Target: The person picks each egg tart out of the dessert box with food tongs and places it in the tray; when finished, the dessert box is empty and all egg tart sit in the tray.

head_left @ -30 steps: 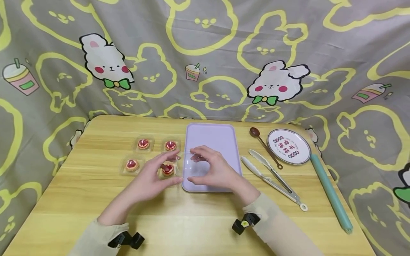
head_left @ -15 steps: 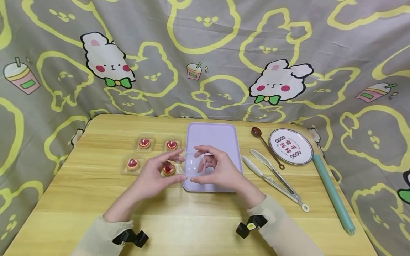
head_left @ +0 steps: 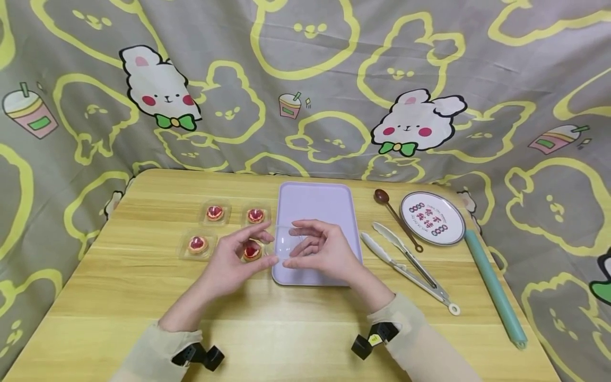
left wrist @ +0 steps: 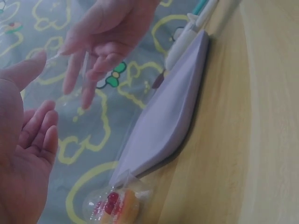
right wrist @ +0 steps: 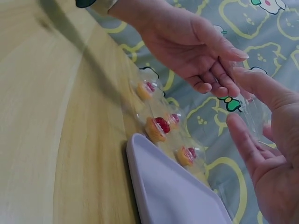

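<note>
Between my two hands, above the lilac tray [head_left: 317,201], is a small clear plastic box [head_left: 282,242], see-through and showing mainly by its glints. My left hand [head_left: 233,261] pinches its left side between thumb and fingers. On its right side, the thumb and fingertips of my right hand [head_left: 329,253] hold it, the other fingers curled behind. A berry tart [head_left: 252,251] in clear packaging lies on the table just under my left hand, partly covered by it. In the right wrist view both hands meet around the clear plastic [right wrist: 250,109].
Left of the tray, more packaged tarts [head_left: 198,244] rest on the wooden table [head_left: 143,297]. To the right lie tongs [head_left: 415,273], a brown spoon [head_left: 398,220], a white plate [head_left: 431,218] with red writing, and a green roll [head_left: 496,289]. A patterned curtain [head_left: 329,154] hangs behind.
The clear plastic box has shifted and turned slightly between my hands. My right fingers have curled in more, and both hands have moved a little to the right.
</note>
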Demonstrator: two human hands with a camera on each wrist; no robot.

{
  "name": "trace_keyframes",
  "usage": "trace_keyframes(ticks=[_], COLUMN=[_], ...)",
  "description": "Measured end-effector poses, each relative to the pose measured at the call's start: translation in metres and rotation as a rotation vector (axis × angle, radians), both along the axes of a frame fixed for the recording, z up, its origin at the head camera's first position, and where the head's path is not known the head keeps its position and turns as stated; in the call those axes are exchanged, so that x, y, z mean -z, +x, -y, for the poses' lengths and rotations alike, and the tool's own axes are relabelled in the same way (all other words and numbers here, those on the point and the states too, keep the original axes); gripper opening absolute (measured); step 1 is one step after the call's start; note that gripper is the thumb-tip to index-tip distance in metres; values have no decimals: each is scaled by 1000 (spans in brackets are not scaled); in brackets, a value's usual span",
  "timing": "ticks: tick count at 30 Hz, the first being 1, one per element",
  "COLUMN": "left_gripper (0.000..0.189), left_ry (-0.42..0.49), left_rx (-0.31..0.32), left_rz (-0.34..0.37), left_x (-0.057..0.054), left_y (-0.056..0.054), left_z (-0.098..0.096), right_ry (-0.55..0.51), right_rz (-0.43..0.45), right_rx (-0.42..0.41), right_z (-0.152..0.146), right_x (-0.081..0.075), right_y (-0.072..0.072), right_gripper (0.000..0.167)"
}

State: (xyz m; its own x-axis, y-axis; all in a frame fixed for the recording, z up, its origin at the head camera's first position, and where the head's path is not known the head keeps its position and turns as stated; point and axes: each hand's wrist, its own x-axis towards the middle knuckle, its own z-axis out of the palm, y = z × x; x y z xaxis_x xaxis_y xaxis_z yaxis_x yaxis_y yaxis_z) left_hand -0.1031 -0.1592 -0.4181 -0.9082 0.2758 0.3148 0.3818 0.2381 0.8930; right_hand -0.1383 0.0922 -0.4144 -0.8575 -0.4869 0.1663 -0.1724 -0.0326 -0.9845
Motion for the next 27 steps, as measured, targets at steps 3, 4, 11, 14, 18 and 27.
trace_keyframes(ticks=[3, 4, 11, 14, 18, 27], left_gripper=[70, 70, 67, 67, 65, 66], left_ry=[22, 32, 105, 129, 144, 111], left_rx=[9, 12, 13, 23, 59, 113], left_rz=[10, 14, 30, 40, 40, 36], left_x=[2, 3, 7, 8, 8, 3], left_y=[0, 1, 1, 0, -1, -3], left_z=[0, 0, -1, -1, -1, 2], right_ry=[5, 4, -54, -89, -135, -104], right_rz=[-14, -19, 10, 7, -3, -46], right_rx=[14, 18, 16, -16, -88, -91], right_z=[0, 0, 0, -1, -6, -13], right_x=[1, 2, 3, 4, 6, 7], right_y=[-1, -1, -1, -1, -2, -3], right_gripper=[73, 71, 70, 69, 66, 65])
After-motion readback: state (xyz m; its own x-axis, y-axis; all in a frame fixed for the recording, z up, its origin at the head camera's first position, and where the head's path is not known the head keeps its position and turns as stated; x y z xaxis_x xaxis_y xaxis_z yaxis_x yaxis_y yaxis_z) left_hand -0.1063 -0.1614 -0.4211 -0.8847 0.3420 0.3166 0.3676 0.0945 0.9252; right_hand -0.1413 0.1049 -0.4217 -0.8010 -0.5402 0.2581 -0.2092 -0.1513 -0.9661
